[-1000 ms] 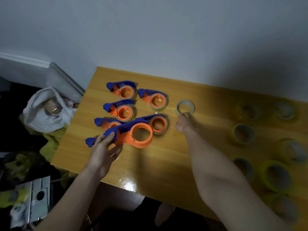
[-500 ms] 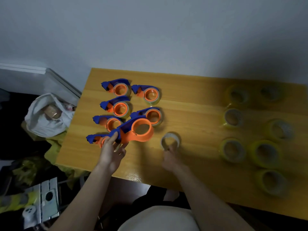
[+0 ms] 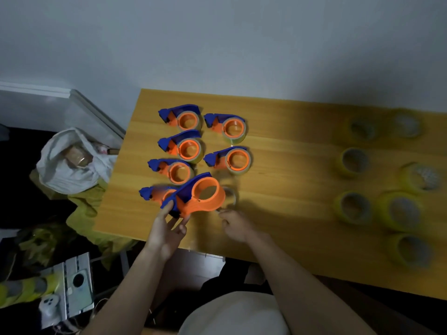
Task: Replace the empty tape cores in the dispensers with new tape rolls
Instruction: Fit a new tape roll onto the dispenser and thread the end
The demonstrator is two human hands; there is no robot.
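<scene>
Left hand [image 3: 167, 229] pinches lifted dispenser [image 3: 197, 198] by handle, empty orange hub pointing right. Right hand [image 3: 235, 226] grips roll [image 3: 228, 198] on bench [image 3: 278, 180], just right of hub. I read next move: roll goes left onto hub.

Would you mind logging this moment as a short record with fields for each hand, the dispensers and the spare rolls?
left hand: holds the raised dispenser by its handle end
right hand: pinches a clear tape ring right beside the raised dispenser
resting dispensers: six on the table, left part
yellow rolls: seven, on the table's right part
</scene>
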